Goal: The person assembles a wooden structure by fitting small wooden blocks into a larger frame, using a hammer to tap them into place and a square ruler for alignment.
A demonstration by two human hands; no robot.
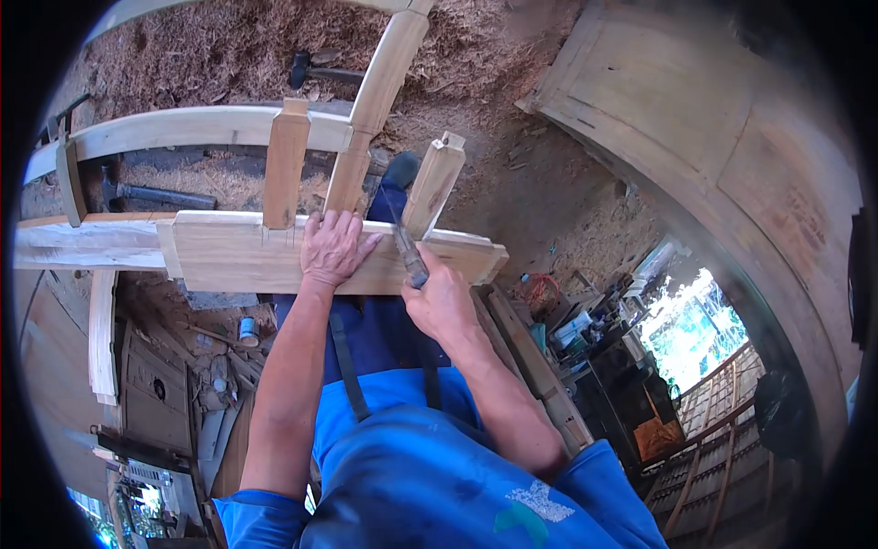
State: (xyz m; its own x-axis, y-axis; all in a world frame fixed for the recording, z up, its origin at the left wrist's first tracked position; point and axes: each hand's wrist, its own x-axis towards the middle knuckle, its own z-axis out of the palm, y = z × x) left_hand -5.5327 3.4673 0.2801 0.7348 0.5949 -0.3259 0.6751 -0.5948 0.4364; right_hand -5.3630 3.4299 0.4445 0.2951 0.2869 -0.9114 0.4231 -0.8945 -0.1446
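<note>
A broad pale wooden board [233, 252] lies crosswise in front of my body. My left hand [333, 247] rests on it, fingers bent over the far edge and thumb lying apart to the right. In my right hand [441, 297] is a narrow chisel-like tool [408, 254] with a worn handle. Its thin blade points away from me, past the board's far edge; whether the tip touches wood I cannot tell. Two tenoned wooden pieces stick out beyond the board: a short post [285, 165] left of my left hand and another post [435, 183] beyond the tool.
A long wooden rail [210, 126] and a jointed upright piece [377, 91] lie farther out. A clamp [69, 178] sits at the left. One hammer [165, 195] and another hammer [325, 73] lie among shavings. A large panel [677, 101] stands right; a blue can [248, 331] is lower left.
</note>
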